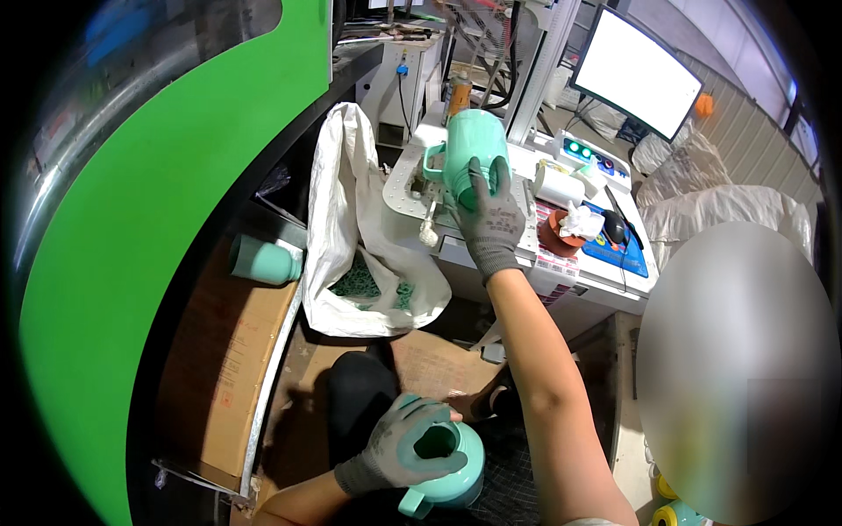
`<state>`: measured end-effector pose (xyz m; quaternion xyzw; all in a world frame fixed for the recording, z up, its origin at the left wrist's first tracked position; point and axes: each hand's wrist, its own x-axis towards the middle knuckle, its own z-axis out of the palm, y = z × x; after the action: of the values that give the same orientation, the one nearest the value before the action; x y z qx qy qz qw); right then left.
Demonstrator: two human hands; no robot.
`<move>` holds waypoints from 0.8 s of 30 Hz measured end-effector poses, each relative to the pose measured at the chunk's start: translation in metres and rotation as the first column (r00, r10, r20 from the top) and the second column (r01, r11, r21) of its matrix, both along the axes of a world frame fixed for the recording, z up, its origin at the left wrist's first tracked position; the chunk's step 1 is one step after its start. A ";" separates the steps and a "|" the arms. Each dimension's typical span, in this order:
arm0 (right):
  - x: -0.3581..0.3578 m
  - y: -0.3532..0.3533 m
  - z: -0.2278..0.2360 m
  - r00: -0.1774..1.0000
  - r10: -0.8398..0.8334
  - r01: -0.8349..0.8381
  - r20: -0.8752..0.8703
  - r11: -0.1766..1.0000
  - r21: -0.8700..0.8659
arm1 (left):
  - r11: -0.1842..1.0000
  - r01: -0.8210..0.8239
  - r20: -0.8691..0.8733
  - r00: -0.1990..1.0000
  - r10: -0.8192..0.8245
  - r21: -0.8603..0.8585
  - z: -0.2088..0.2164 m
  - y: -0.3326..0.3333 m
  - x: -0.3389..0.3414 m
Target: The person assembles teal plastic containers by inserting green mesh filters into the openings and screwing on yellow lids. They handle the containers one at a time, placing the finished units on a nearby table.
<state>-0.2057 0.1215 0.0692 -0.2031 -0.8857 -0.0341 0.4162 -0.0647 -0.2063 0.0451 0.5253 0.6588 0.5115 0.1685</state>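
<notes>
My right hand (493,215), in a grey work glove, reaches far over the white worktable and is closed on the base end of a mint-green plastic jug (476,140) with a side handle. That jug is above a perforated metal plate (405,191). Low in the view, my left hand (399,445), gloved too, curls round the open neck of a second mint-green jug (456,478), which rests near my lap with its handle toward me. Another mint-green jug (266,261) lies on its side on the cardboard at the left.
An open white woven sack (338,202) holds green plastic scraps. A green machine panel (96,289) curves along the left. On the table stand a monitor (636,70), a button box (592,158), a mouse (614,228) and a reddish-brown tape roll (559,237). Cardboard (438,368) covers floor.
</notes>
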 end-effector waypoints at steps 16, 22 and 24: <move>0.107 -0.030 -0.015 0.964 0.266 -0.267 0.028 0.962 0.055 | 0.964 0.167 0.281 0.934 -0.222 0.206 -0.022 0.008 0.008; 0.300 -0.022 -0.009 0.979 0.043 -0.066 0.202 0.991 0.113 | 0.963 0.262 0.568 0.785 -0.249 0.060 -0.017 0.016 0.013; 0.368 -0.016 0.028 0.973 -0.081 0.069 0.217 0.996 0.063 | 0.953 0.271 0.628 0.720 -0.294 0.136 -0.021 0.022 0.023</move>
<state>0.1619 0.1055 0.0968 -0.2199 -0.9167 -0.0962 0.3195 -0.0415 -0.1844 0.0239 0.4158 0.4645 0.6394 0.4500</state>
